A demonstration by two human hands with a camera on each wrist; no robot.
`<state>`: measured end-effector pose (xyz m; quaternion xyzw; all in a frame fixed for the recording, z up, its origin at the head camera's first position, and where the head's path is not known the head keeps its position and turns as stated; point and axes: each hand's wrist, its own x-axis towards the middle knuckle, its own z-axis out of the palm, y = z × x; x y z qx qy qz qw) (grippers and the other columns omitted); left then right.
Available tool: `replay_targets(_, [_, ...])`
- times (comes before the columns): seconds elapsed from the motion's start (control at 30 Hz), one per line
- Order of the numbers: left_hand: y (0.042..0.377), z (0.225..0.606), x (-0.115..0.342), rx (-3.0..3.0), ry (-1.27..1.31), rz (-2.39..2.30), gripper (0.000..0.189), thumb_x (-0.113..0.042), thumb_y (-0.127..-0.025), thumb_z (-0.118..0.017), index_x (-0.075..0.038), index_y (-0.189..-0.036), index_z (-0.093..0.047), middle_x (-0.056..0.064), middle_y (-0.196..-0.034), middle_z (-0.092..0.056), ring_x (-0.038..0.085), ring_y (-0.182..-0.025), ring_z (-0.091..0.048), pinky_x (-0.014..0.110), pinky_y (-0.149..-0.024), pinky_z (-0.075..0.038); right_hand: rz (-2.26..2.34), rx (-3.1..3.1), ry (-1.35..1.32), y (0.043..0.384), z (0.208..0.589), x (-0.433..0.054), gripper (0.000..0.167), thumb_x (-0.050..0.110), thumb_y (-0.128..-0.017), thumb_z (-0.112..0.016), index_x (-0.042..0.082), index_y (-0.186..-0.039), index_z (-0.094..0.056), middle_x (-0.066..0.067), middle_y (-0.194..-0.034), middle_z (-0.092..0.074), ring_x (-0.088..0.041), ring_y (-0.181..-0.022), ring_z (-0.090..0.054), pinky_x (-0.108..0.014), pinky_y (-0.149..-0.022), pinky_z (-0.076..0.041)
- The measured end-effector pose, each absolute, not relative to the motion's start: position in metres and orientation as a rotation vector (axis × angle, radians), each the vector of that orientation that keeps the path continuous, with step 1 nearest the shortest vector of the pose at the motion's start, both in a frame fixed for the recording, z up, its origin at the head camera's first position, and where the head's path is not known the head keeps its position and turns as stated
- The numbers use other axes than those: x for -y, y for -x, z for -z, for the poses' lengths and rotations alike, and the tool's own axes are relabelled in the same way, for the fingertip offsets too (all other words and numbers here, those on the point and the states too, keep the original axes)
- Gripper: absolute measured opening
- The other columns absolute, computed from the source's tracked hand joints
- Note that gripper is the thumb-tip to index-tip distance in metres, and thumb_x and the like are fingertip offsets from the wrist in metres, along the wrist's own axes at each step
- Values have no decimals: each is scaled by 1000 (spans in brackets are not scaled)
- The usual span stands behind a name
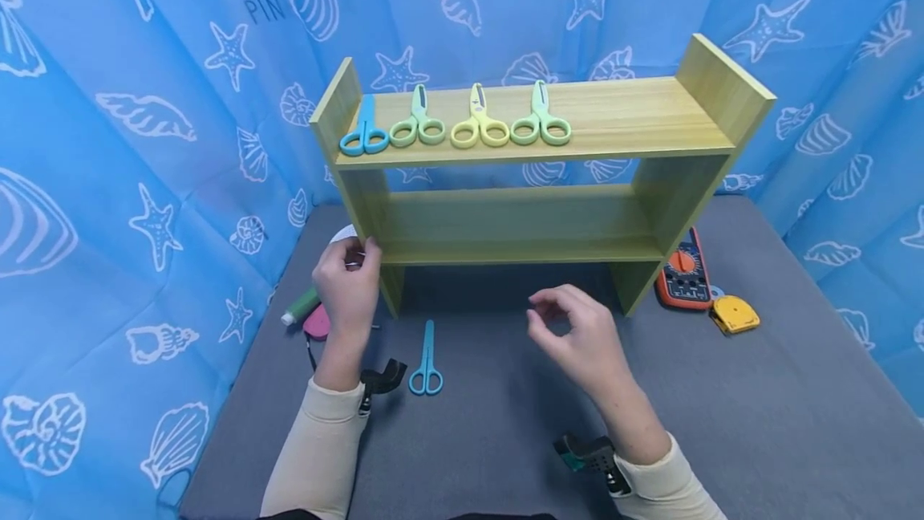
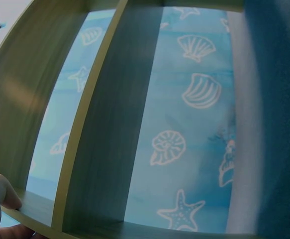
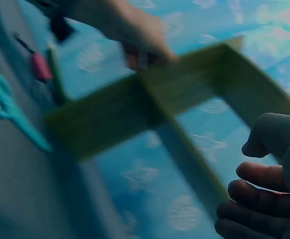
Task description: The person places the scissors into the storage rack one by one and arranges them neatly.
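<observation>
A two-tier wooden shelf [image 1: 525, 223] stands on the grey table. My left hand [image 1: 348, 283] grips the front edge of its left side panel, thumb on the inner face and fingers outside; the thumb [image 2: 8, 194] also shows in the left wrist view. My right hand [image 1: 577, 335] is in front of the shelf's right half, fingers loosely bent, touching nothing. Along the top board lie blue scissors [image 1: 366, 131], green scissors [image 1: 419, 120], yellow scissors [image 1: 478, 123] and another green pair [image 1: 540, 119]. Another pair of blue scissors [image 1: 427, 359] lies on the table between my arms.
Beside the shelf's left foot are a green cylinder [image 1: 299, 307] and a pink object [image 1: 318, 322], partly hidden by my hand. On the right lie an orange multimeter [image 1: 684, 275] and a yellow tape measure [image 1: 735, 314]. A blue patterned curtain [image 1: 180, 183] surrounds the table [image 1: 476, 440].
</observation>
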<state>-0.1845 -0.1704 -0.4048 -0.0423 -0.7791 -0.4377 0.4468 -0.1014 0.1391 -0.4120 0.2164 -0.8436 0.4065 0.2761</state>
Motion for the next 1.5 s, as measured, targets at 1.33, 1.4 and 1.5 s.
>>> replay_targets(1.33, [183,406,170,1926,103,1105,18,-13,-95,-68,3,-88,-71,14,-82,-68,21,-69,-64,17,-62,-48,-1224,3005,-599,101,465,-40,19,9,-76,-73,17,-62,-62,12,-56,-52,-5,-50,-45,-23,-50,-40])
replay_targets(1.4, [183,405,170,1931,103,1098,19,-14,-95,-68,4,-88,-71,14,-82,-68,22,-70,-64,18,-62,-48,-1255,2988,-636,99,456,-47,16,8,-76,-72,15,-65,-64,11,-58,-55,-5,-51,-47,-24,-51,-42])
replay_targets(1.5, [184,405,171,1932,104,1100,20,-14,-96,-68,4,-89,-71,14,-82,-68,22,-70,-64,18,-63,-48,-1269,2970,-671,94,442,-59,13,7,-77,-72,14,-67,-66,11,-60,-57,-5,-53,-49,-25,-53,-44])
